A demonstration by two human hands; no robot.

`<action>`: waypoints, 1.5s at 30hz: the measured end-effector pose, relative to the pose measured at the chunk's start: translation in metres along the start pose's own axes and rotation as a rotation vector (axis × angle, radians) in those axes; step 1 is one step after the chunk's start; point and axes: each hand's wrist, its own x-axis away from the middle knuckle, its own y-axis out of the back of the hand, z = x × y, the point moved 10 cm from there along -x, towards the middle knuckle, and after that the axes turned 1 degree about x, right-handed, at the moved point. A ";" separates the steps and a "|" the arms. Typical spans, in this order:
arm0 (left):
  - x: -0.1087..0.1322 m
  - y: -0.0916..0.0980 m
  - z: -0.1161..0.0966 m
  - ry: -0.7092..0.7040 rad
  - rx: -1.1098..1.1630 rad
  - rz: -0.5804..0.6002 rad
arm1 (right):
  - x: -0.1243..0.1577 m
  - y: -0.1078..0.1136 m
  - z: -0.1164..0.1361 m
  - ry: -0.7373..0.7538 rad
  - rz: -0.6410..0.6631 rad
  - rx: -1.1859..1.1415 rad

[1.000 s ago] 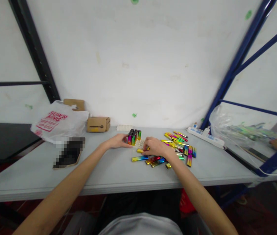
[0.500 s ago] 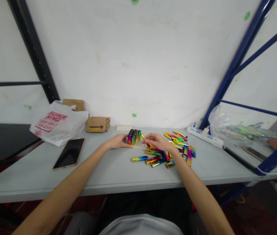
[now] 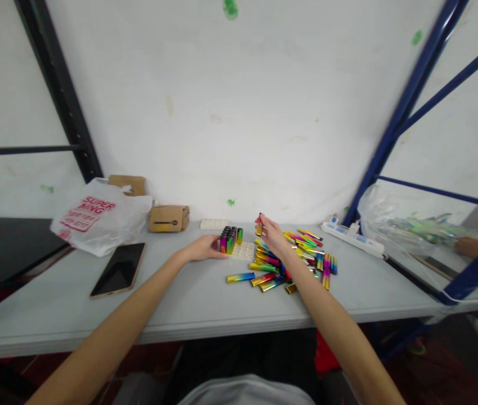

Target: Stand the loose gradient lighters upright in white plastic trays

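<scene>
A cream plastic tray (image 3: 245, 251) with small pockets lies on the table. Shiny rainbow-coloured lighters (image 3: 230, 243) with black tops stand upright in its left part. My left hand (image 3: 205, 247) is closed round the tray's left end, thumb in front and the other fingers partly hidden behind the lighters. Raised above the right side of the tray, my right hand (image 3: 273, 235) pinches one yellow-and-red lighter (image 3: 259, 226), held upright with its dark end up. Several more lighters (image 3: 264, 278) lie in a loose pile under and around my right forearm.
Behind the tray, another cream tray (image 3: 214, 224) rests by the wall. To the left are a small cardboard box (image 3: 169, 219), a white plastic bag (image 3: 103, 216) and a phone (image 3: 119, 270). On the right lies a power strip (image 3: 352, 238), near a blue rack post (image 3: 391, 129); another person's hand (image 3: 469, 246) shows beyond.
My right hand has lifted up and away from the tray, and the lighter in it has turned upright. My left hand stays at the tray's left end.
</scene>
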 end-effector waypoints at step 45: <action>0.000 -0.002 0.000 -0.022 -0.033 -0.002 | 0.032 -0.051 0.004 0.400 0.184 1.237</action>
